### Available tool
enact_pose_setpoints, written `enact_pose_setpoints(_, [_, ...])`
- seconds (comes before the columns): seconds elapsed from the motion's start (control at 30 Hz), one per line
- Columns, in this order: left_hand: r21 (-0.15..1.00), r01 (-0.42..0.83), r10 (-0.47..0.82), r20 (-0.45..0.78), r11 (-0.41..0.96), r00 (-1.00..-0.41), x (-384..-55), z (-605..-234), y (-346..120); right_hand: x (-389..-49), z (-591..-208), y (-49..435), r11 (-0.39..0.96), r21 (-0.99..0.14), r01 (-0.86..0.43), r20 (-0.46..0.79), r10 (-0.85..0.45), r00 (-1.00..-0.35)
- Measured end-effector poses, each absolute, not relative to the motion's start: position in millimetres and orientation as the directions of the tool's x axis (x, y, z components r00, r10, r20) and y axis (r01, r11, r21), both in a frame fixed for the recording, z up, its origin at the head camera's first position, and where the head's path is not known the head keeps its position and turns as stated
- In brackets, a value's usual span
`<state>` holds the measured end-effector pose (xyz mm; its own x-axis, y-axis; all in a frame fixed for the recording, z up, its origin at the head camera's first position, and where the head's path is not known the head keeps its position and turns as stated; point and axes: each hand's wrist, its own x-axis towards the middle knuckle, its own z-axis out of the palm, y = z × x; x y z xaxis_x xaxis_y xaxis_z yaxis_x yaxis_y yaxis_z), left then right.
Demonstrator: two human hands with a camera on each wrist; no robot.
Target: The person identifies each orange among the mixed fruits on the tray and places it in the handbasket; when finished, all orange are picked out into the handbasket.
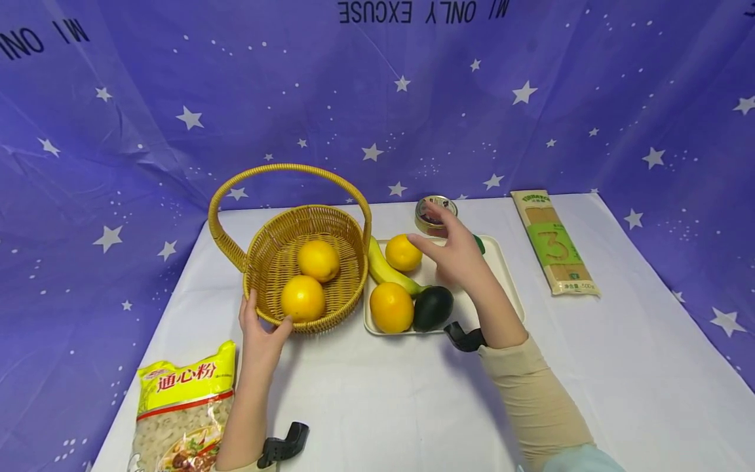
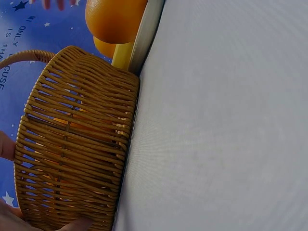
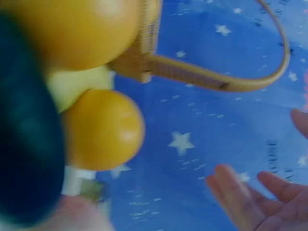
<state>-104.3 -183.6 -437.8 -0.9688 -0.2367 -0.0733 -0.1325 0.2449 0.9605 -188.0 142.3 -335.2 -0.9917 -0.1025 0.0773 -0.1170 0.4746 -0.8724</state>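
My left hand grips the near rim of a wicker basket, fingertips at the rim and thumb against the woven side. Inside the basket lie two oranges, one farther back and one nearer. My right hand hovers over a white tray, fingers spread and holding nothing. On the tray's left side are a back orange, a front orange, a banana and a dark green avocado. Another green thing is mostly hidden behind the right hand.
A round tin can stands behind the tray. To the right lies a pack of noodles, and at the front left a bag of pasta. The basket's tall handle arches up before the starry purple cloth.
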Motion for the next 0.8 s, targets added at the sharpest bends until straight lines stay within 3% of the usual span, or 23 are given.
enact_pose_setpoints(0.37, [0.962, -0.138, -0.235, -0.081, 0.236, -0.969, -104, -437, -184, -215, -388, 149, 0.449, -0.889, -0.084, 0.023, -0.139, -0.990])
enact_pose_setpoints(0.8, [0.964, -0.121, -0.236, -0.064, 0.238, -0.970, -103, -437, -184, -233, -407, 141, 0.612, -0.789, -0.058, -0.060, -0.170, -0.984])
